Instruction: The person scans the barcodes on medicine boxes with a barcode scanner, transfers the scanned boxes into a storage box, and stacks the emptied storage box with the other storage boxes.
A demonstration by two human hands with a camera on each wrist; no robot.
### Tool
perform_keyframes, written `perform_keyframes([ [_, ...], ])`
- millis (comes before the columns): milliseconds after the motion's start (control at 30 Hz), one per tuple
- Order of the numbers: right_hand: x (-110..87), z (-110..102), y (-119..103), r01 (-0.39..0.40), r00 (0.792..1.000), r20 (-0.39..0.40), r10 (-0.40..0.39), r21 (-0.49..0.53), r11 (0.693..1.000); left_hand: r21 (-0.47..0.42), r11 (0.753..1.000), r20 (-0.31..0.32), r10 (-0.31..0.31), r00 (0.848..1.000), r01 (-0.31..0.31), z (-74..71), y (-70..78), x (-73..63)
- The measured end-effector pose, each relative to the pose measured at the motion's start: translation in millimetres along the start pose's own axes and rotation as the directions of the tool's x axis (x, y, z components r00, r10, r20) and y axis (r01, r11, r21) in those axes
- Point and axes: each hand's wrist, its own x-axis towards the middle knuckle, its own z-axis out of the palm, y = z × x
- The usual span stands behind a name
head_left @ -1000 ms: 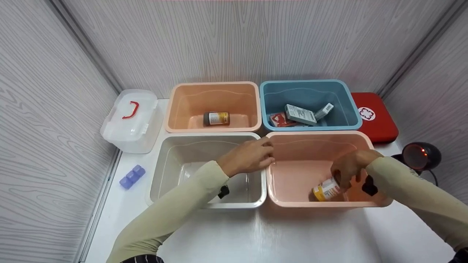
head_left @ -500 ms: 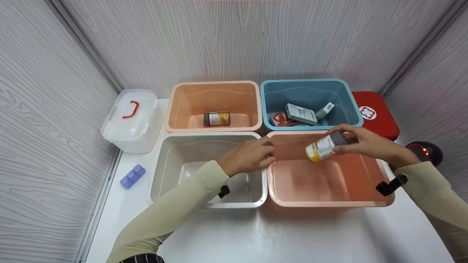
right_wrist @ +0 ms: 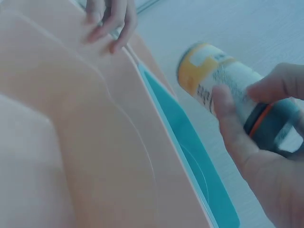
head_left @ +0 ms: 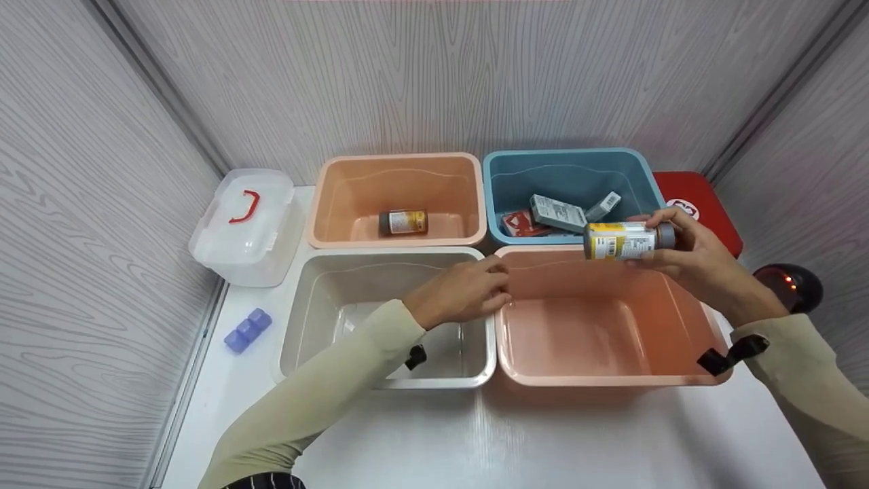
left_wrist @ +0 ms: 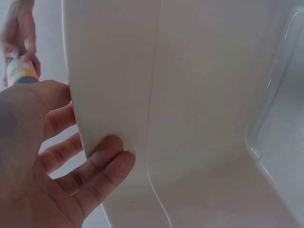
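My right hand (head_left: 706, 268) pinches a pill bottle (head_left: 614, 242) near its dark cap, between thumb and fingers. The bottle lies nearly level over the far rim of the right pink bin (head_left: 577, 339), its yellow and white label showing. In the right wrist view the bottle (right_wrist: 209, 76) is slightly blurred. My left hand (head_left: 465, 288) grips the rim where the white bin (head_left: 312, 292) meets the pink one. In the left wrist view, some fingers (left_wrist: 111, 175) lie inside the white bin and others outside its edge.
Behind stand a peach bin (head_left: 400, 163) with another pill bottle (head_left: 404, 222) and a blue bin (head_left: 570, 159) holding several boxes (head_left: 558, 213). At left are a clear lidded box (head_left: 237, 231) and purple pill organizer (head_left: 248, 331); at right, a red case (head_left: 709, 217) and black scanner-like device (head_left: 794, 285).
My right hand has lifted the pill bottle out of the right pink bin, moved it away from me, and turned it nearly level. My left hand has stayed in place.
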Motion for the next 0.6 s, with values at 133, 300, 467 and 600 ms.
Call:
perform_keyframes([
  [133,0.6,4,1,0.011,0.995,-0.096,-0.012,-0.003,1.0,-0.008,1.0,-0.005,0.005,1.0,-0.005,0.6,-0.5,0.2],
  [300,-3.9,6,2,0.04,0.985,-0.149,-0.088,-0.301,0.953,-0.027,1.0,0.005,0.005,1.0,-0.005,1.5,-0.9,1.1],
  [467,-6.9,8,0,0.094,0.966,-0.166,-0.198,-0.487,0.868,-0.036,0.999,0.008,0.001,1.0,0.0,0.4,-1.0,1.3],
  [600,-9.3,7,-1,0.169,0.947,-0.171,-0.272,-0.456,0.874,-0.036,0.999,0.005,0.003,1.0,-0.003,-0.2,-0.6,1.1],
])
